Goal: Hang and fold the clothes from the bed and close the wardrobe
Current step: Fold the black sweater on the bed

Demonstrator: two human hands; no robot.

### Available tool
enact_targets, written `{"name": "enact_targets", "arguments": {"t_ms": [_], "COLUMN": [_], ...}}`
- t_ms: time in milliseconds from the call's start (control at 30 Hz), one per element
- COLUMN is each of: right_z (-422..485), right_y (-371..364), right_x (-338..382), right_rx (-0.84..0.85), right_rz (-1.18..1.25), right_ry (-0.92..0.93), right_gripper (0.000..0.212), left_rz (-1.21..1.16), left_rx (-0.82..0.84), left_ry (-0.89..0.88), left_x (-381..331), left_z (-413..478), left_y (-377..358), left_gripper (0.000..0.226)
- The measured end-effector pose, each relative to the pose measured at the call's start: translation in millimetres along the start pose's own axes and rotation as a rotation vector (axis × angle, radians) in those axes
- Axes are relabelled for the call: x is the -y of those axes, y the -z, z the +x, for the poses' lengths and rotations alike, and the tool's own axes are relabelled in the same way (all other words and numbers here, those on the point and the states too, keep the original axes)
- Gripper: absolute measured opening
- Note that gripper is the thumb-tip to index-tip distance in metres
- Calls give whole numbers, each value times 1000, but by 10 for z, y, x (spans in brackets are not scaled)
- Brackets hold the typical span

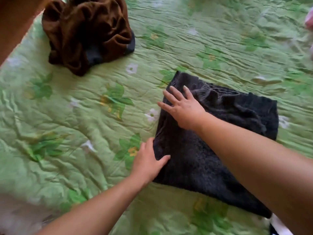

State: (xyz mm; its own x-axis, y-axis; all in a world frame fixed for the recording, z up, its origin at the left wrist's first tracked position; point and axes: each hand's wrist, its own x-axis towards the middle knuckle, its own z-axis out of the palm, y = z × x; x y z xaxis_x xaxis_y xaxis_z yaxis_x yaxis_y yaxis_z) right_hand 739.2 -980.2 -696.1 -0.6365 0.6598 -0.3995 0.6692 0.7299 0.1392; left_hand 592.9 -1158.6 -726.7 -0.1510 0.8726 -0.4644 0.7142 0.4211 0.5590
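A dark grey fuzzy garment (pixel 220 136) lies folded flat on the green floral bedspread (pixel 76 116), right of centre. My right hand (pixel 183 107) rests flat on its upper left part, fingers straight and spread. My left hand (pixel 149 160) sits at the garment's left edge, thumb on top of the cloth and fingers beside the edge; whether the fingers reach under it is hidden. A crumpled brown garment (pixel 84 31) lies in a heap at the upper left, with a dark grey piece (pixel 130 43) showing beneath it.
The quilted bedspread is wrinkled all over. A wooden edge (pixel 15 22) crosses the top left corner. Something pink (pixel 309 21) shows at the right edge. A black and white item (pixel 279 226) peeks out at the bottom right.
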Motion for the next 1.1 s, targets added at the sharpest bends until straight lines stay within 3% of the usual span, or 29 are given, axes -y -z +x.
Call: {"name": "enact_targets", "arguments": {"t_ms": [100,267,433,533,767,867,933,1000,1067,1100], "right_z": [232,125,-347,-895,-2081,-2422,-2574,-2620,-2562,-2504], "right_y": [145,308,415,453,115,-406,-764,-999,-1097,-1114], "right_x": [73,5,-338,-657,-1365,-1529,-1513,-1464,-1468,-1478], "right_rx": [107,110,17,-50,-67,119,293,370,297,203], "right_rz": [-173,-259,-216,-206,-182,-170,-52,254,540,621], "right_ry": [77,123,94,63,-183,-364,-421,-488,-584,-641], "right_gripper": [66,38,35,31,32,31,42,54,54,43], "left_rz": [-89,-198,-500,-537,-329,-78,103,181,169,145], "left_rx": [54,117,223,316,502,701,789,795,732,651], "left_ry": [54,115,-59,-190,-351,-373,-366,-371,-430,-486], "left_x": [52,49,-222,-589,-1658,-1912,-1918,-1853,-1781,-1748], "left_z": [-1,-24,-259,-490,-799,-807,-799,-804,-835,-850], "left_y": [0,33,40,9,-651,-1150,-1370,-1469,-1458,-1418], "left_gripper": [79,69,50,50,61,82,86,79,71,66]}}
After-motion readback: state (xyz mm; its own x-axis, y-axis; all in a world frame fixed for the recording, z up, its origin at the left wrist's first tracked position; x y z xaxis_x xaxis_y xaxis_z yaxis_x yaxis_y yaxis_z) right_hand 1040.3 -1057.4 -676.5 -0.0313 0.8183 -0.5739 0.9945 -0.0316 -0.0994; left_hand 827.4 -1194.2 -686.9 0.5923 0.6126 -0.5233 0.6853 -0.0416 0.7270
